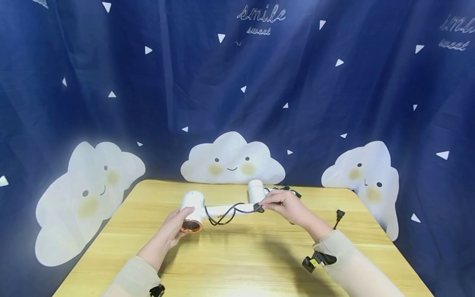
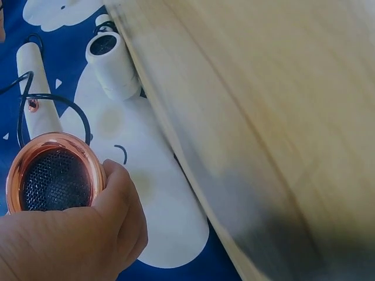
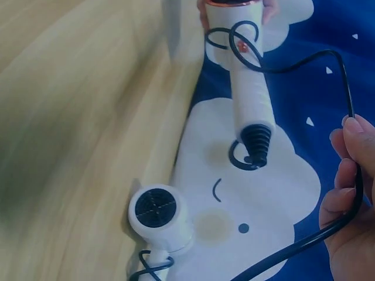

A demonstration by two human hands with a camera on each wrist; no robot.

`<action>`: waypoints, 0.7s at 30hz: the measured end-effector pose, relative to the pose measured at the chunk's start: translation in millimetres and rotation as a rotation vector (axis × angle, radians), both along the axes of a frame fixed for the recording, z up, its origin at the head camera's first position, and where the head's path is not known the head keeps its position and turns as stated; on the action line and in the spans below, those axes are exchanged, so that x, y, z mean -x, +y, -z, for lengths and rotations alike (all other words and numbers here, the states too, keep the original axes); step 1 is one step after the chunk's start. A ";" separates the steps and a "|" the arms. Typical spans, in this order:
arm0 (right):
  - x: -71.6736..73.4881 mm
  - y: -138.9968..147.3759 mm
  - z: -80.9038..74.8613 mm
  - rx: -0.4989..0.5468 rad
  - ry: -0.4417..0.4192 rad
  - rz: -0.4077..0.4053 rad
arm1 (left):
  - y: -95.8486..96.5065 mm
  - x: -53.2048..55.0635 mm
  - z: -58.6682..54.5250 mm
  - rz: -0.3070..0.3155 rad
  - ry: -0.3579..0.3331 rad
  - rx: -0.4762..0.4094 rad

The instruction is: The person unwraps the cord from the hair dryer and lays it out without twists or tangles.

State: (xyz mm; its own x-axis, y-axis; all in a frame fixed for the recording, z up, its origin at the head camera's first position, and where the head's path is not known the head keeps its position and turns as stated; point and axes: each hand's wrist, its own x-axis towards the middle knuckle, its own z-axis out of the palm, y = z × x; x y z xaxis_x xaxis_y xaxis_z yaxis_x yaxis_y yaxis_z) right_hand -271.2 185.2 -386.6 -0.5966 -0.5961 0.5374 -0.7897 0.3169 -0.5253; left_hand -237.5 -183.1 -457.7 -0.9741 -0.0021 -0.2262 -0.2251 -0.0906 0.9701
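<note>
My left hand [image 1: 170,227] grips the barrel of a white hair dryer [image 1: 193,201] with a copper-coloured rim. In the left wrist view, dark mesh fills that rim [image 2: 88,153], and the thumb lies along it. The dryer's handle points right, with its black cord [image 3: 293,250] looped loosely around it. Near the handle's end, my right hand [image 1: 287,205] pinches this cord between thumb and fingers. In the right wrist view the cord runs past the curled fingers. Behind the handle, a second white hair dryer [image 1: 256,190] stands on the table, a dark cord wound at its handle.
The wooden table [image 1: 222,264] reaches back to a dark blue curtain [image 1: 237,103] printed with smiling clouds. A black plug [image 1: 339,214] shows beyond the right forearm. Each sleeve carries a strapped black wrist camera.
</note>
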 end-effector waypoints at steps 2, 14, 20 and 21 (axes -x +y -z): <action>1.2 -0.3 -2.9 0.008 -0.009 0.012 | -0.4 -0.1 0.4 -0.001 -0.001 0.005; 7.7 -0.7 -11.5 0.081 -0.026 0.120 | 0.9 -2.4 0.7 -0.017 -0.014 0.017; 12.9 -6.5 -14.2 0.166 0.035 0.127 | -0.3 -1.9 1.8 -0.022 -0.017 0.024; 13.8 -7.0 -14.5 0.178 0.043 0.137 | -0.6 -1.4 2.1 -0.021 -0.016 0.024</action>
State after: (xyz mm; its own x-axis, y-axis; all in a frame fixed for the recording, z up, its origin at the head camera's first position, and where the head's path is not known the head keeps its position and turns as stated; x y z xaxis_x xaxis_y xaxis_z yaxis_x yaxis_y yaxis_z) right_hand -285.0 178.2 -372.1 -0.6401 -0.4045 0.6532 -0.7683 0.3281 -0.5497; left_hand -236.1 -183.7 -459.8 -0.9699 -0.0283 -0.2417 -0.2392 -0.0723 0.9683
